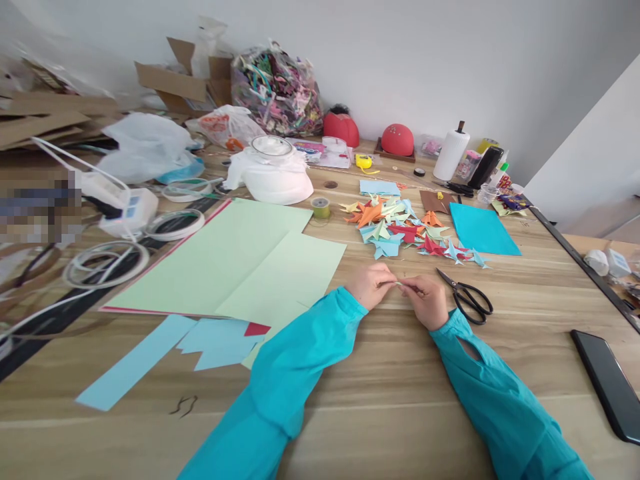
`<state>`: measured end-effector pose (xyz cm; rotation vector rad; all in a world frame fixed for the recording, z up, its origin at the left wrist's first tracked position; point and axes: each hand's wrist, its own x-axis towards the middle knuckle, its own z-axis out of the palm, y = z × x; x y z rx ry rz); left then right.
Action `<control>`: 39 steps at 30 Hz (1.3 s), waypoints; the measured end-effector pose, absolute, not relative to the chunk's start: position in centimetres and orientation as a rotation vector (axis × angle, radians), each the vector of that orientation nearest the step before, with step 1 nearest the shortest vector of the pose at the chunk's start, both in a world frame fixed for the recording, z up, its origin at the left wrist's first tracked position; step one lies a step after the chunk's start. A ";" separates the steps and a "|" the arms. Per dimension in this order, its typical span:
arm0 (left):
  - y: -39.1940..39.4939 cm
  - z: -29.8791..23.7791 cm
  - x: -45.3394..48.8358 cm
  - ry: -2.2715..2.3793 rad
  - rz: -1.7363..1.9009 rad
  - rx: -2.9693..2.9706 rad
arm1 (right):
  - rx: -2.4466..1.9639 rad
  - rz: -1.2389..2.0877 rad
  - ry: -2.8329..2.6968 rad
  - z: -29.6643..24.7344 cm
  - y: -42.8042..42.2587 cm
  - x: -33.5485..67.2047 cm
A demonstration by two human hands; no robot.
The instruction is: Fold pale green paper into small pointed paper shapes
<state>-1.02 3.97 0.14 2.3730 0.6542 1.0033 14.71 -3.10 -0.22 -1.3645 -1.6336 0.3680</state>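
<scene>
My left hand (373, 285) and my right hand (426, 300) meet over the wooden table, fingertips pinched together. Between them is a small pale piece of folded paper (398, 283), mostly hidden by the fingers. Just beyond the hands lies a pile of folded paper cranes (395, 230) in orange, red, blue and pale green. Black-handled scissors (467, 297) rest to the right of my right hand, blades partly apart. Left of my left hand are large pale green paper sheets (240, 253).
Blue paper offcuts (220, 340) and a blue strip (135, 363) lie at the left front. A phone (607, 380) lies at the right. Behind the cranes are a turquoise sheet (484, 229), a thread spool (320, 208) and a yellow tape measure (363, 161). Coiled cables (105, 263) clutter the left.
</scene>
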 end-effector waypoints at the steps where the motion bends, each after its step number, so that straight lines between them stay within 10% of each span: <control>1: 3.9 0.2 -1.0 0.661 0.992 2.388 | -1.377 0.356 -1.644 -0.2 -3.1 14.7; 39: 3.9 0.6 -1.1 0.691 0.954 2.416 | -1.410 0.352 -1.661 -0.5 -3.0 14.9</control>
